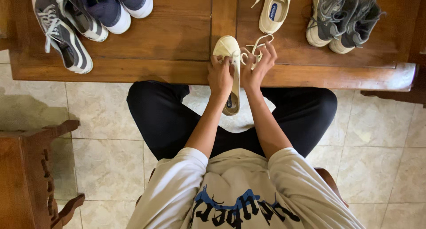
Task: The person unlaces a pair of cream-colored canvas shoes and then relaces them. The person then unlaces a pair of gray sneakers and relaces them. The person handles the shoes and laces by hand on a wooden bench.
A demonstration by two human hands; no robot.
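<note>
left hand gripping cream shoe at surface edge | right hand pinching its lace | matching shoe beyond

The cream shoe looks like matt canvas with a smooth rubbery toe cap, and its white laces are woven cloth. The bench is varnished brown wood with a soft sheen and visible grain. The grey sneakers look like dull mesh and synthetic. The floor is glossy beige tile. The carved chair is polished wood.
</note>
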